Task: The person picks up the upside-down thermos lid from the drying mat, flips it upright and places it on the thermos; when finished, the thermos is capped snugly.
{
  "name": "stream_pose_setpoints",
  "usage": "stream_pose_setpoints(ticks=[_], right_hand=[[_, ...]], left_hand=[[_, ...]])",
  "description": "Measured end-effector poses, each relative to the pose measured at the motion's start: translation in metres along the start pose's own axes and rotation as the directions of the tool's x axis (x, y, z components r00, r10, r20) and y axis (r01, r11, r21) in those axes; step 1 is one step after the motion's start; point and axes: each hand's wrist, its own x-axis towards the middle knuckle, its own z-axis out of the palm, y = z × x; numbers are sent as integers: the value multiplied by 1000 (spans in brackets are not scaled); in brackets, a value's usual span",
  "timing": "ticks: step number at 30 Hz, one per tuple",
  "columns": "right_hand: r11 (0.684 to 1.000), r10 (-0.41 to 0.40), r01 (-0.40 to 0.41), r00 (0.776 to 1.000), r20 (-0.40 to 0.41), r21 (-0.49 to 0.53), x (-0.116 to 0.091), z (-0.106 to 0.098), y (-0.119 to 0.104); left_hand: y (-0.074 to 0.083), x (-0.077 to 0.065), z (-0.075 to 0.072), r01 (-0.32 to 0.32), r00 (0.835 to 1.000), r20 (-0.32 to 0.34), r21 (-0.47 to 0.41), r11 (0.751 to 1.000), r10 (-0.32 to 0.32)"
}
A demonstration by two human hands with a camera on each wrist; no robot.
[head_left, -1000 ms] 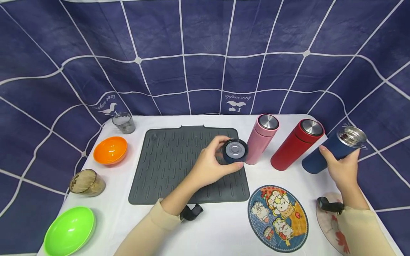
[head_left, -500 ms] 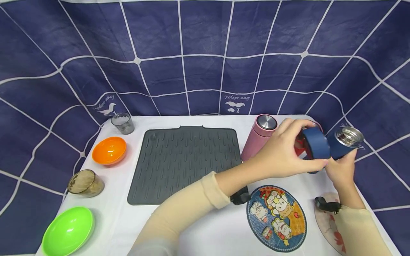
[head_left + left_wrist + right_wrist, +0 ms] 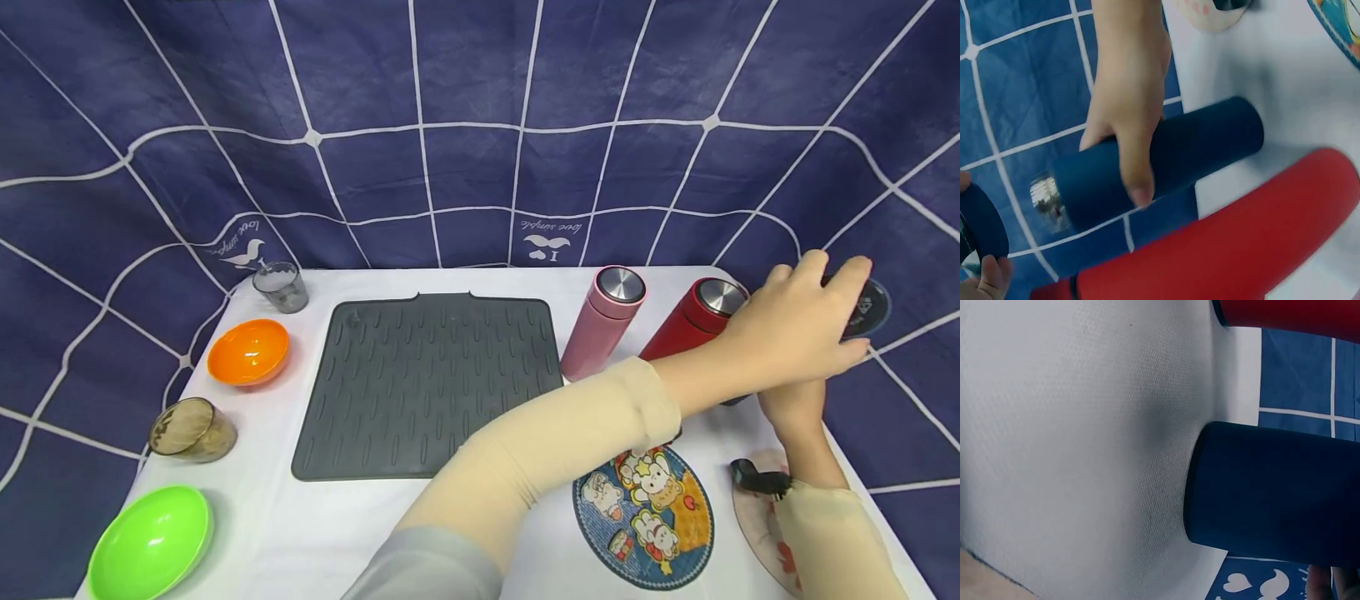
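Observation:
My left hand (image 3: 798,325) reaches across to the right and grips a round blue bottle lid (image 3: 870,307). In the left wrist view the lid (image 3: 984,219) is apart from the mouth of the blue thermos bottle (image 3: 1204,147), whose steel rim is bare. Around the bottle's body my right hand (image 3: 1129,109) is curled, its thumb across the side. From the right wrist view, the bottle (image 3: 1266,494) stands with its base on the white cloth. In the head view my left hand and forearm hide most of that bottle and part of the right hand (image 3: 797,408).
A red thermos (image 3: 682,325) stands beside the blue one, with a pink thermos (image 3: 600,325) further left. A grey drying mat (image 3: 427,383) lies mid-table. Round mats (image 3: 645,517) sit in front. Bowls (image 3: 247,354) and glasses (image 3: 281,287) line the left edge.
My left hand has carried the lid from above the grey mat rightward, past the pink and red bottles, to the blue thermos. The right hand has stayed on that bottle.

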Motion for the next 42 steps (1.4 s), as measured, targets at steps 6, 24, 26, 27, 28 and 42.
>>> stream_pose_setpoints(ticks=[6, 24, 26, 27, 28, 42], right_hand=[[996, 60, -59, 998, -18, 66, -4, -2, -1], [991, 55, -52, 998, -19, 120, -5, 2, -1], [994, 45, -43, 999, -23, 99, -4, 2, -1], [994, 47, -44, 999, -27, 103, -3, 2, -1], [993, 49, -45, 998, -30, 109, -2, 2, -1], [987, 90, -90, 996, 9, 131, -5, 2, 0]], left_hand=[[9, 11, 18, 31, 999, -29, 89, 996, -29], [12, 29, 68, 107, 985, -140, 17, 994, -104], [12, 32, 71, 118, 985, -124, -9, 993, -118], [13, 34, 72, 126, 985, -114, -26, 992, -129], [13, 35, 72, 135, 985, -105, -39, 990, -138], [7, 37, 85, 188, 979, -47, -162, 969, -198]])
